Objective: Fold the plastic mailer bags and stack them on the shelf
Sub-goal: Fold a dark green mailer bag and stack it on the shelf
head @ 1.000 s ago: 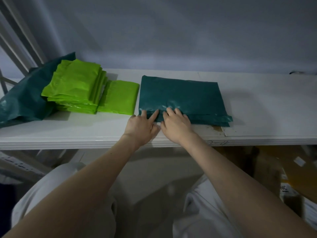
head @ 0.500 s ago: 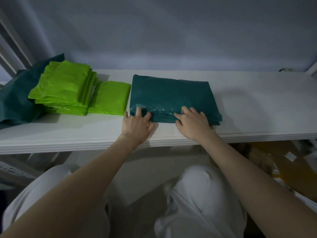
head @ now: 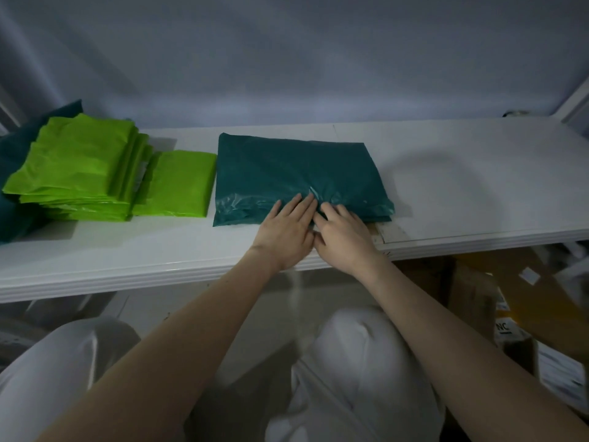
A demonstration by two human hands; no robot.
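A folded dark teal mailer bag stack (head: 293, 173) lies flat in the middle of the white shelf (head: 462, 173). My left hand (head: 285, 232) presses straight fingers on its near edge. My right hand (head: 345, 237) lies right beside it, fingers flat on the same edge; the two hands touch. To the left stands a stack of folded lime green mailer bags (head: 79, 167), with a single lime green bag (head: 181, 183) flat next to it.
A loose dark teal bag (head: 19, 148) sits behind and under the green stack at the far left. Cardboard boxes (head: 497, 301) and papers lie on the floor under the shelf at right. A shelf post (head: 577, 103) rises at the right.
My hands, spread apart along the teal bag's near edge half a second ago, have come back together near its middle. The view has shifted slightly.
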